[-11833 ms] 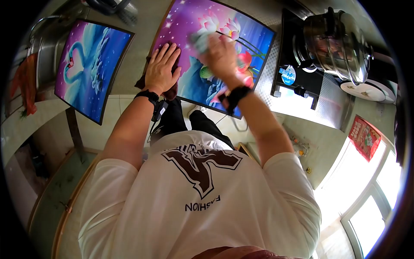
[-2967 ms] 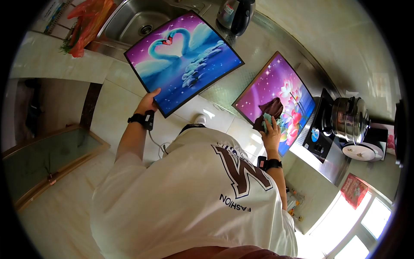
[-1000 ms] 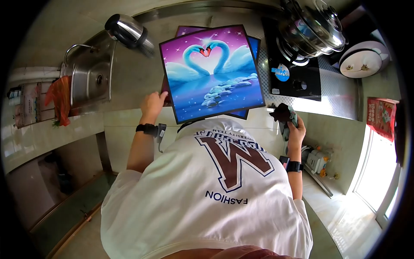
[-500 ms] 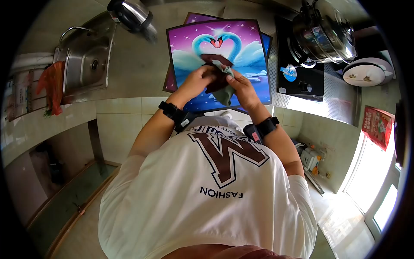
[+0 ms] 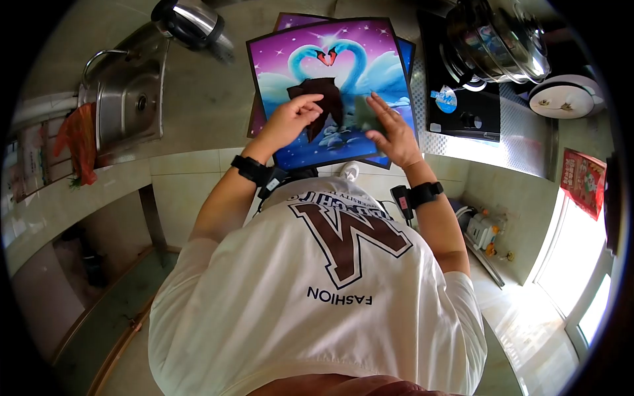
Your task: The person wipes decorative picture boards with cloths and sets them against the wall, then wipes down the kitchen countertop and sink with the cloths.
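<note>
A dark brown piece of cloth (image 5: 321, 99) lies spread on a mat printed with two swans (image 5: 360, 63). My left hand (image 5: 294, 119) is at the cloth's left edge, index finger stretched over it and the other fingers loosely bent. Whether it presses on the cloth I cannot tell. To the right, a small grey-green cloth (image 5: 365, 113), smeared by motion, lies against the fingertips of my right hand (image 5: 394, 135). That hand is open, its fingers stretched out and its thumb apart; no grip on the grey-green cloth shows.
More mats (image 5: 290, 21) show beneath the swan mat. A steel sink (image 5: 125, 125) and an electric kettle (image 5: 191, 23) are on the left. On the right stand a black stove (image 5: 459, 119), a glass-lidded pot (image 5: 495, 46) and a white round lid-like object (image 5: 561, 102).
My hands have moved apart. The brown cloth now lies flat on the mat by my left hand, and the grey-green cloth has shifted right with my right hand.
</note>
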